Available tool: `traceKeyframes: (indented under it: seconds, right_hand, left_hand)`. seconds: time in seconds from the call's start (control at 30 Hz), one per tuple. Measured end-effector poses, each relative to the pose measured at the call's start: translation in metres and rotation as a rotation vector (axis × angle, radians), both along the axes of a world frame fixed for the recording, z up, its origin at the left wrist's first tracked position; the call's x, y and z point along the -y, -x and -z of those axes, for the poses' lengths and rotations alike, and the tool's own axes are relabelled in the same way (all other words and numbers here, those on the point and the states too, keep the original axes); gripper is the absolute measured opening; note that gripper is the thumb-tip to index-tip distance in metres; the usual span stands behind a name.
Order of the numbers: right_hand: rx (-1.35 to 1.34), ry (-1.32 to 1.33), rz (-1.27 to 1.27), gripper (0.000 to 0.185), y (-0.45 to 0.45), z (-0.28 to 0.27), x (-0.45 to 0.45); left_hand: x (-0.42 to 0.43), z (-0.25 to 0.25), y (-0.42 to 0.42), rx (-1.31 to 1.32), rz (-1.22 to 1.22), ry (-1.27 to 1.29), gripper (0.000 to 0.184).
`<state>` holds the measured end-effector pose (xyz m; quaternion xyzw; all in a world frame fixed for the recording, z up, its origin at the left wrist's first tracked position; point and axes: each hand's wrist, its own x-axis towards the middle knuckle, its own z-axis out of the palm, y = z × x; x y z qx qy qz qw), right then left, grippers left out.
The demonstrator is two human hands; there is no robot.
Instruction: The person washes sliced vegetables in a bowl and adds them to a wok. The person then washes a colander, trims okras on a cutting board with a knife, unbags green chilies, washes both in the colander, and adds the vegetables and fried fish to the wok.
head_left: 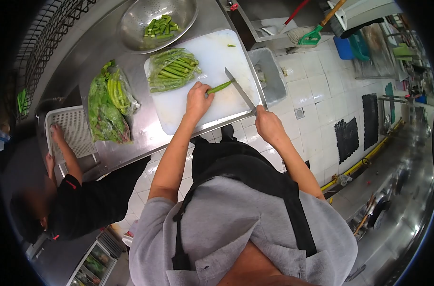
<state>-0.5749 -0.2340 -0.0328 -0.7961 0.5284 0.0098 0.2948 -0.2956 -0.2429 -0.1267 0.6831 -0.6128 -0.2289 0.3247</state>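
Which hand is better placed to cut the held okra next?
Likely the right hand: it grips the knife, blade at one end of the okra, while the left hand holds the other.

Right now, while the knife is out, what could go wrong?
The knife might slip and nick the left hand, which holds the green pod close by. A cut bit might roll off the cutting board toward the grey bin just past the metal table.

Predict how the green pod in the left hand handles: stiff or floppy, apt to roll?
The green pod is probably fairly stiff: it juts straight from the left hand without visible droop. Being slender, it's likely light, and might roll if nudged on the flat white board.
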Motion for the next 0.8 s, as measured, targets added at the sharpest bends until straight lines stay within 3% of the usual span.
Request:
traceKeyframes:
  seconds: [0.2,0.37,0.47,0.57,0.67,0.8]
  right_hand:
    - [0.098,0.071,0.017,0.014,-0.010,-0.021,-0.016]
    - [0.031,-0.068,-0.039,0.013,-0.006,0.004,-0.011]
    - [0.058,-0.040,-0.027,0.013,-0.010,-0.017,-0.014]
    - [0.111,-0.005,-0.030,0.014,-0.019,-0.019,-0.017]
    - [0.083,-0.067,-0.060,0.015,-0.021,0.003,-0.020]
    - [0.216,-0.100,0.025,0.020,-0.005,-0.009,-0.021]
  left_hand:
    - [0.002,-0.004,0.002,-0.017,0.018,-0.044,0.016]
    - [0.001,-0.008,0.001,-0.023,0.020,-0.062,0.017]
    - [0.002,-0.002,-0.001,-0.027,0.015,-0.045,0.019]
    - [0.005,-0.016,0.002,-0.064,-0.030,-0.157,0.020]
    - [0.005,-0.011,0.000,-0.106,-0.012,-0.140,0.020]
    - [0.004,-0.004,0.004,-0.037,-0.021,0.015,0.018]
